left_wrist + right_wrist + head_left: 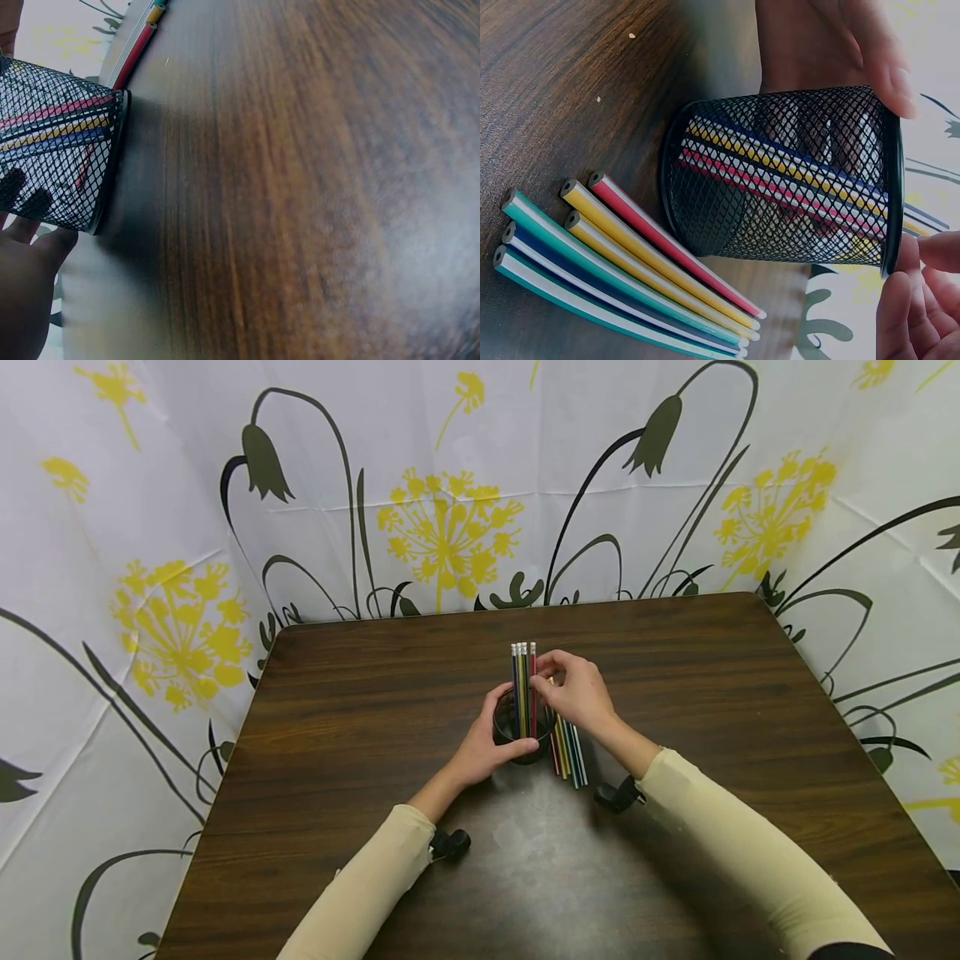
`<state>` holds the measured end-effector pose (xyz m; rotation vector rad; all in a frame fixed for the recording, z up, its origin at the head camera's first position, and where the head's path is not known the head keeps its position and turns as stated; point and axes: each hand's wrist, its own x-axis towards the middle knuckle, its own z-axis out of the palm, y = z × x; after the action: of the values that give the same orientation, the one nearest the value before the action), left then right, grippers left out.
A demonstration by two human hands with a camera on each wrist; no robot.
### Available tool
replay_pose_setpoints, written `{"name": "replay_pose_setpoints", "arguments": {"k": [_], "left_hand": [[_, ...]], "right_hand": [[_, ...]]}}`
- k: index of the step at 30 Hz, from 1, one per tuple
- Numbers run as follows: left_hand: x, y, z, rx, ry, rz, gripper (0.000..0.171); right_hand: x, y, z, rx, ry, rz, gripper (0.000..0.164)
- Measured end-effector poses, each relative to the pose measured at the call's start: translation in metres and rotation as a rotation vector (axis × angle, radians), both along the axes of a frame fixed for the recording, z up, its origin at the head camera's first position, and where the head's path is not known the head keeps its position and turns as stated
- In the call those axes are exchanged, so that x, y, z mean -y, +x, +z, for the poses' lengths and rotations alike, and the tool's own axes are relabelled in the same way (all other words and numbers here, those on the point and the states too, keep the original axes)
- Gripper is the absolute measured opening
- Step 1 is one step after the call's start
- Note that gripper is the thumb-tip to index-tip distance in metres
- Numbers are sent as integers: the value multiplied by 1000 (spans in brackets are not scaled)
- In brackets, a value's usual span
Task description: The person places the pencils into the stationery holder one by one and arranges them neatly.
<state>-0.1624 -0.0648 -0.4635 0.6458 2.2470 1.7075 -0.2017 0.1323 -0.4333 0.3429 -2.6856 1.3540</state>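
Observation:
A black mesh pencil cup stands upright on the table, with several striped pencils leaning in it, eraser ends up. My left hand grips the cup from the left, its thumb across the near side. At the cup's right rim, my right hand pinches a red pencil between thumb and fingers. Through the mesh, the right wrist view shows blue, yellow and red pencils inside. Beside the cup on the right lie more pencils in red, yellow, green and blue, side by side on the table.
The dark wood-grain table extends all around the cup. A white curtain with yellow and grey flowers hangs behind its far edge. Small black wrist cameras are worn on both arms over cream sleeves.

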Motion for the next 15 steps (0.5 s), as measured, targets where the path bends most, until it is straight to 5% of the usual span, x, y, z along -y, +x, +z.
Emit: {"name": "replay_pose_setpoints", "arguments": {"k": [15], "left_hand": [[0, -1, -2, -2, 12, 8, 85]], "right_hand": [[0, -3, 3, 47, 19, 10, 24]]}}
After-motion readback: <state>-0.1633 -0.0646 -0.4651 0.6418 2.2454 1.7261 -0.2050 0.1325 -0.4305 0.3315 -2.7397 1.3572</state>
